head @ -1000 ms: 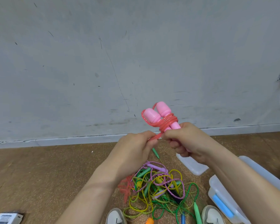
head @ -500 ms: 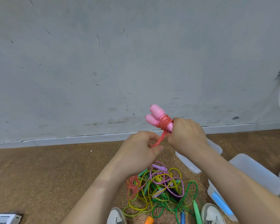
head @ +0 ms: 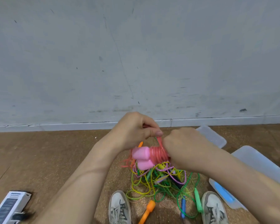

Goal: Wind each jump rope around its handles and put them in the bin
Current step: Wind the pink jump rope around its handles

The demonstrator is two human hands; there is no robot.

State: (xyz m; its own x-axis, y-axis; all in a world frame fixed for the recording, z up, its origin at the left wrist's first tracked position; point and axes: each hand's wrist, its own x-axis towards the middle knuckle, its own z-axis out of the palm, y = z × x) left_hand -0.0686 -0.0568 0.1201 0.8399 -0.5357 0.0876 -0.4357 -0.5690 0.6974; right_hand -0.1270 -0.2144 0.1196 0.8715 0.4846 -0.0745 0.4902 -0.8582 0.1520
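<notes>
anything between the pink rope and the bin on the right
Nothing visible does. The left hand and right hand hold the pink jump rope above the tangled ropes; the bin lies to its right, past only the right hand.

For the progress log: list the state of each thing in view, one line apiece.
pink jump rope: cord coiled around its paired handles, held above the floor.
left hand: pinches the rope's cord above the coils.
right hand: grips the handles.
pile of ropes: tangled, unwound, on the floor.
bin: on the floor, contents unclear.
lid: off, lying on the floor beyond the bin.
</notes>
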